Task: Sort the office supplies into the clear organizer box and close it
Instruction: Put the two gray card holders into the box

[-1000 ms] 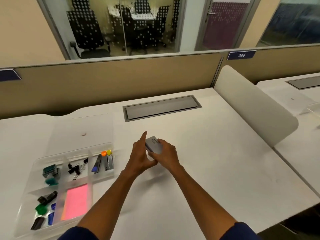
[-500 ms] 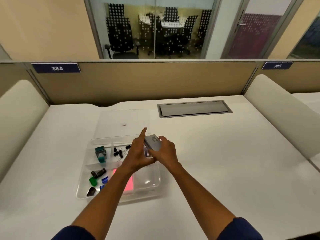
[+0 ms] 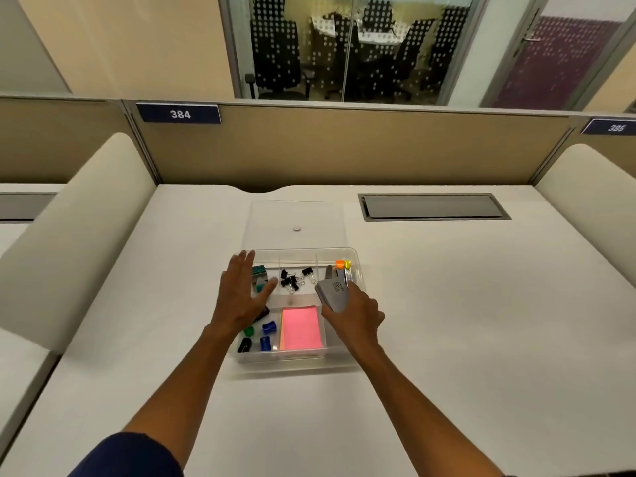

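Right hand: the right hand (image 3: 358, 313) was clamped on a small grey box (image 3: 333, 293), its grip wrapped round the lower end, holding it tilted above the right side of the clear organizer box (image 3: 358, 266).
Left hand: the left hand (image 3: 241, 294) hovered flat over the organizer's left compartments, fingers spread apart and gripping nothing.
Grey box: it sat in the right grip, just above the compartment holding the orange and yellow highlighters (image 3: 343, 265); whether it touched them could not be told.
Organizer: it stood open on the white bench (image 3: 464, 321), between the two forearms.
Contents: black binder clips (image 3: 295, 279) lay in the middle rear compartment, pink sticky notes (image 3: 301, 328) in the middle front one, blue and green small items (image 3: 261, 335) at front left.
Lid: the clear lid (image 3: 296, 222) lay flat on the bench just behind the organizer.
Partition: a tan divider behind the bench carried a sign reading 384 (image 3: 179, 113).
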Demonstrator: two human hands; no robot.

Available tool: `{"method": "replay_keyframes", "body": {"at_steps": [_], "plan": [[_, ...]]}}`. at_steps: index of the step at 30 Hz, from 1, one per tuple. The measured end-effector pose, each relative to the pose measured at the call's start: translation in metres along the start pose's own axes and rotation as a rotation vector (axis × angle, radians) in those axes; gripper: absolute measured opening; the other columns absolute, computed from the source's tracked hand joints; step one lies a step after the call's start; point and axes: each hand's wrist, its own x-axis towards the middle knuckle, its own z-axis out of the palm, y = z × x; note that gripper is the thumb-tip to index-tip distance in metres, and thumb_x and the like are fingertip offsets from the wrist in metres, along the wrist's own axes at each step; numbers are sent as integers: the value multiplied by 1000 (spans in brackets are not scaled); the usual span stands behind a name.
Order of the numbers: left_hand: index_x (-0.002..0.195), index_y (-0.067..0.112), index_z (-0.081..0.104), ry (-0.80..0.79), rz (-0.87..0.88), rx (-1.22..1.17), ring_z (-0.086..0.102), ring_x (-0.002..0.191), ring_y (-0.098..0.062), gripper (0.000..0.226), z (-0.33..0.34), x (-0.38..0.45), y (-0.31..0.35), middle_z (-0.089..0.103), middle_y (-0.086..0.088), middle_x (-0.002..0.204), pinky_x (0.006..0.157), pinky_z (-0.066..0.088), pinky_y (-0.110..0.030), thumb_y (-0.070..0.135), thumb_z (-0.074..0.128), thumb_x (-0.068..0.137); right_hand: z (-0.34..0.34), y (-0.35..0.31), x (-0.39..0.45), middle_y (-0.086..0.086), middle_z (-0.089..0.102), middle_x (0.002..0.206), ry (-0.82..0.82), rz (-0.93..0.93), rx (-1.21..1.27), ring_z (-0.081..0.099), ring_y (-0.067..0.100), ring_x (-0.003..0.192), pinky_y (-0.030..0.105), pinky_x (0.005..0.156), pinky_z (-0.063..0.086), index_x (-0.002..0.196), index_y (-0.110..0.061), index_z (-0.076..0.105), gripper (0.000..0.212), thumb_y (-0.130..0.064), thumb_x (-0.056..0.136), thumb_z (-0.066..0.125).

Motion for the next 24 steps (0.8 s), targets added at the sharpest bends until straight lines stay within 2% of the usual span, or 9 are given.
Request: {"method": "replay_keyframes", "body": {"at_steps": [3,7,11,20,24], "plan": [[154,20,14,22,-92,-29,5,151,-20,76,0,-6,-18,12,-3,163,123,10,-46,56,42,93,5,5,-12,5,63,116,20,25,-41,52,29,106,40,86,37,132,-23,42,70,-51,74,68],[152,19,19,20,-136,-86,12,150,-22,71,5,-12,-30,20,-6,162,123,13,-46,56,36,94,6,13,-21,6,60,120,68,25,-131,52,29,106,39,85,33,139,-23,34,77,-52,76,67],[153,20,16,17,-169,-127,10,151,-21,69,9,-13,-33,16,-4,162,123,12,-46,53,37,96,10,16,-26,5,56,128,88,-28,-257,49,28,110,39,85,30,144,-23,28,79,-53,80,63],[153,18,16,31,-150,-193,11,150,-21,67,5,-2,-28,17,-5,162,123,14,-45,46,41,98,18,18,-21,5,58,128,67,-86,-381,52,25,110,38,86,33,143,-20,33,76,-55,82,61],[153,17,16,30,-159,-188,11,150,-22,67,7,5,-27,16,-5,162,123,14,-44,46,41,98,16,16,-16,3,64,122,106,-107,-405,58,25,107,41,90,34,138,-22,42,72,-66,82,51]]}}
